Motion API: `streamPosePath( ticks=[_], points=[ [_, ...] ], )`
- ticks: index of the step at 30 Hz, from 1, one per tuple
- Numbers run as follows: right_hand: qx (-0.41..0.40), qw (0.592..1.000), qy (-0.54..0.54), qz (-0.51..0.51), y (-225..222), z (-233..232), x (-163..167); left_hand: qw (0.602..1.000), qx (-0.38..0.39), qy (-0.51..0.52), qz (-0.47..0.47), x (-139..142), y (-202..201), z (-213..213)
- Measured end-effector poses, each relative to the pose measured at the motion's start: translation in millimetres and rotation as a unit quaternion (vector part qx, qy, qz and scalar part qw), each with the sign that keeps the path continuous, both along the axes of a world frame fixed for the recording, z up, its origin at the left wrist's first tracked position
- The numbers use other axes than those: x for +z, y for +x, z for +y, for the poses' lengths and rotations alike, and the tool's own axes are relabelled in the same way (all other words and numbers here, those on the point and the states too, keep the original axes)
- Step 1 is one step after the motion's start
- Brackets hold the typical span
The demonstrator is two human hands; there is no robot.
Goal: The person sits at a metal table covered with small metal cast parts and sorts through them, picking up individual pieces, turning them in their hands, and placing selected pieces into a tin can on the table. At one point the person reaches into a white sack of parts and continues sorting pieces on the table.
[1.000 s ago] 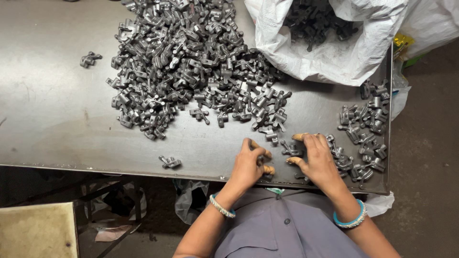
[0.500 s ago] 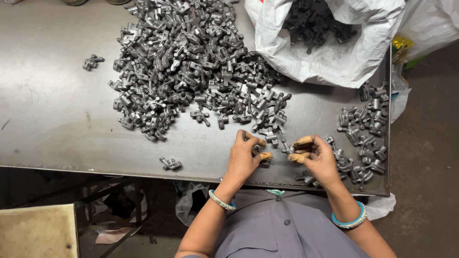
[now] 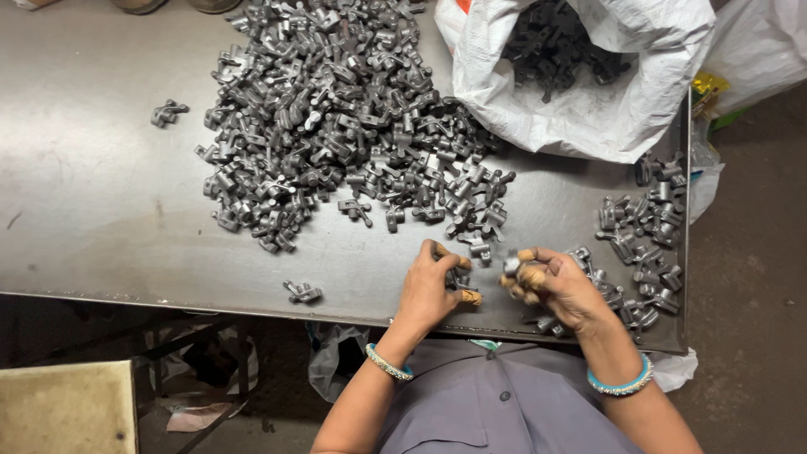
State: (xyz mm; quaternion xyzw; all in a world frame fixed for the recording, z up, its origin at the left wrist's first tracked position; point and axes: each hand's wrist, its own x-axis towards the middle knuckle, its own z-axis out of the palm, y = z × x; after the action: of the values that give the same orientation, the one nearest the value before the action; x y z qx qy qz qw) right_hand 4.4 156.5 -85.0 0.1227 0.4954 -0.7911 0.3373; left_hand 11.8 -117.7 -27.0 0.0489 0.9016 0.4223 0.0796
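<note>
A large heap of small grey metal parts [image 3: 336, 109] covers the middle and back of the steel table [image 3: 92, 219]. My left hand [image 3: 430, 286] is closed around one small metal part [image 3: 461, 277] near the table's front edge. My right hand [image 3: 559, 286], just to its right, pinches another small metal part [image 3: 510, 265] at its fingertips. Both hands have tan wrappings on the fingertips. A smaller pile of the same parts [image 3: 643, 244] lies to the right of my right hand.
An open white sack [image 3: 588, 109] holding dark parts lies at the back right. Single parts lie apart at the far left [image 3: 168, 112] and near the front edge [image 3: 303, 292]. A tan flat surface [image 3: 63, 420] sits below the table at the left.
Both hands have lifted off the table's front edge and drawn together, each with a part in the fingers. The right hand has left the small pile.
</note>
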Motion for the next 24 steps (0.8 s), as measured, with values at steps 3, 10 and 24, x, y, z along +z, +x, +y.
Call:
streamPosePath(
  ticks=[3, 10, 24],
  points=[
    [0.111, 0.984, 0.139, 0.030, -27.1, -3.3, 29.0, 1.000, -0.003, -0.005, -0.017, -1.0, -1.0, 1.4],
    [-0.045, 0.924, 0.139, 0.354, -76.4, -38.7, 81.0, 1.000, 0.025, 0.016, 0.007, -3.5, -2.7, 1.5],
    [-0.076, 0.981, 0.051, 0.172, -24.1, -33.7, 10.0, 0.977, 0.064, 0.189, 0.076, -1.9, -18.3, 13.2]
  ],
)
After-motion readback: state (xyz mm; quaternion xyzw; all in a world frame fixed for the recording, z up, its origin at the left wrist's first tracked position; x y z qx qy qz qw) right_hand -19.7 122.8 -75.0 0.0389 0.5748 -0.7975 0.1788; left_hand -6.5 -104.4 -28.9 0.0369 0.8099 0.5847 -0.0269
